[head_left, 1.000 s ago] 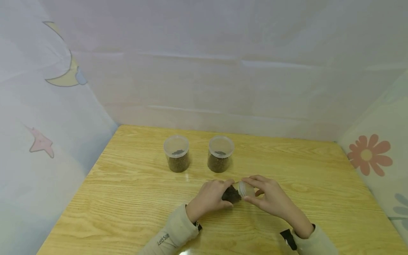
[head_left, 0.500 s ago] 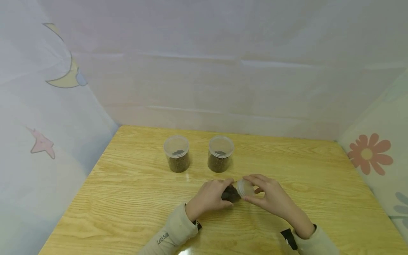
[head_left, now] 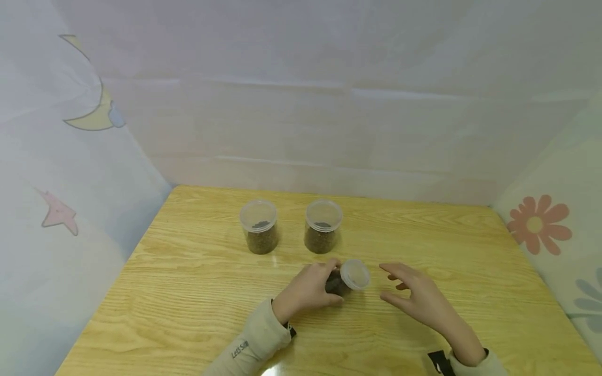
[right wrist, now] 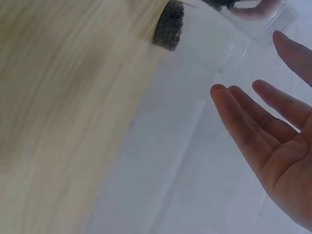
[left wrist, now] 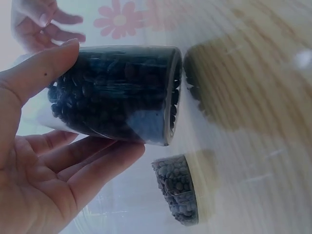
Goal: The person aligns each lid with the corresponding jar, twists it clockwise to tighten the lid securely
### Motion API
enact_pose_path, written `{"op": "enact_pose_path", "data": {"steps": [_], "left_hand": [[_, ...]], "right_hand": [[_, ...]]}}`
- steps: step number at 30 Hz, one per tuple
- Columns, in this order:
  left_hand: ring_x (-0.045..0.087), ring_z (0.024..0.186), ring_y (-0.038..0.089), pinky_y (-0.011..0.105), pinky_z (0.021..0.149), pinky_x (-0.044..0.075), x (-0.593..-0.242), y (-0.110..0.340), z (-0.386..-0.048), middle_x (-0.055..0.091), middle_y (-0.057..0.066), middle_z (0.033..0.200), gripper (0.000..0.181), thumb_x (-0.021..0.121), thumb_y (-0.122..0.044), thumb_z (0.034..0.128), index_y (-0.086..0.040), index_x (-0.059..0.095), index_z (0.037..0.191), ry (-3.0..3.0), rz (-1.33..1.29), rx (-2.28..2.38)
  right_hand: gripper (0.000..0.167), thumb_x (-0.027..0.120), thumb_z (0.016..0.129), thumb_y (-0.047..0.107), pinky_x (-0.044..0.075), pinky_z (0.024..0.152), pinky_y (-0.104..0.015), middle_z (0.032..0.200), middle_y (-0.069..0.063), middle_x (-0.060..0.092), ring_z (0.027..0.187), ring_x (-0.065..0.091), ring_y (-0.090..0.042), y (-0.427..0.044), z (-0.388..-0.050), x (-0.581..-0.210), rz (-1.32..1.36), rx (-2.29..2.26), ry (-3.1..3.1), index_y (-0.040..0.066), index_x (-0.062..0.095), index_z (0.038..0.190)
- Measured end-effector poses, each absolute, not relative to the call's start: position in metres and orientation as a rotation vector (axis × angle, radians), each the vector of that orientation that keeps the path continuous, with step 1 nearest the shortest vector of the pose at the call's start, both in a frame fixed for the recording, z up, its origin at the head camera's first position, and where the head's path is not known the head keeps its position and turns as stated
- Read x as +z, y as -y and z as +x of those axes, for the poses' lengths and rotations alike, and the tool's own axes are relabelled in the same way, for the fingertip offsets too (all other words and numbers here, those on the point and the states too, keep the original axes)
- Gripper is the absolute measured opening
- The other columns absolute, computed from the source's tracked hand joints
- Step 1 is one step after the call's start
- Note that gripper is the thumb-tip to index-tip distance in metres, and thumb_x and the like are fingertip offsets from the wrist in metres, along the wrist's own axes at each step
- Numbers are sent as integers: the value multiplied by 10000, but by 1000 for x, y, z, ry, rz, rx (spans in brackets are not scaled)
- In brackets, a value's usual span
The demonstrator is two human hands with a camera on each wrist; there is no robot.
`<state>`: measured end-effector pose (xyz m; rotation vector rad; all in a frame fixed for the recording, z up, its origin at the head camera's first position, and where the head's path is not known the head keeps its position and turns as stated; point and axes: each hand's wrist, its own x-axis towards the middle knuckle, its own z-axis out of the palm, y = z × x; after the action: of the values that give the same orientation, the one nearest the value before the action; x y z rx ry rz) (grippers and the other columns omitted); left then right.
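My left hand [head_left: 308, 292] grips a clear plastic jar [left wrist: 114, 92] part-filled with dark, bean-like pieces. The jar leans to the right, and a translucent lid [head_left: 356, 274] covers its mouth. In the left wrist view the thumb lies along one side and the fingers curl under the other. Whether the base touches the table cannot be told. My right hand [head_left: 420, 297] is just right of the lid, apart from it, with fingers and thumb spread and nothing between them. The right wrist view also shows this hand [right wrist: 273, 136] holding nothing.
Two similar clear jars with dark contents stand upright behind my hands, one on the left [head_left: 260, 237] and one nearer the middle [head_left: 321, 237]. They rest on a wood-grain table [head_left: 188, 271]. Pale printed cloth [head_left: 301, 130] encloses the back and both sides.
My right hand has let go of the lid end and moved right, its fingers now apart from the jar. The jar in my left hand now shows its lid top more upward.
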<state>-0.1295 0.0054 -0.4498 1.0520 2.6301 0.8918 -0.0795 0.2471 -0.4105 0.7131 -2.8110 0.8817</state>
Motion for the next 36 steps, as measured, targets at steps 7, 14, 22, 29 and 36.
{"op": "enact_pose_path", "data": {"steps": [7,14,22,29,36], "left_hand": [[579,1012,159,254,817,478,-455,-7,-129,595,90,1134,623,780,-257,724,-70,454,1220,-2590,987,1006],[610,923,148,234,747,492,-457,-7,-130,619,100,1074,643,790,-269,710,-56,434,1202,-2619,983,955],[578,996,142,245,815,475,-461,-13,-135,594,88,1118,626,791,-195,710,-71,423,1201,-2575,1012,1051],[540,1058,135,260,864,453,-458,-25,-141,556,60,1177,659,790,-197,713,-77,415,1242,-2549,958,1176],[559,1041,143,247,844,465,-454,-42,-150,564,82,1171,657,784,-207,722,-53,415,1243,-2579,955,1169]], "right_hand": [[512,716,783,138,527,616,-318,1070,-199,598,833,614,-279,-268,-67,-424,476,937,2893,-71,507,1201],[497,697,796,105,532,604,-336,1010,-227,600,789,618,-304,-282,-54,-441,368,1003,2866,-95,463,1186],[487,689,803,110,534,601,-346,998,-227,604,783,621,-315,-288,-49,-444,362,999,2857,-87,472,1192],[474,687,801,97,533,597,-345,997,-224,607,782,619,-316,-295,-45,-445,340,974,2861,-93,484,1185],[480,691,800,114,531,587,-348,991,-228,607,772,618,-309,-299,-40,-448,350,994,2871,-100,490,1180]]}}
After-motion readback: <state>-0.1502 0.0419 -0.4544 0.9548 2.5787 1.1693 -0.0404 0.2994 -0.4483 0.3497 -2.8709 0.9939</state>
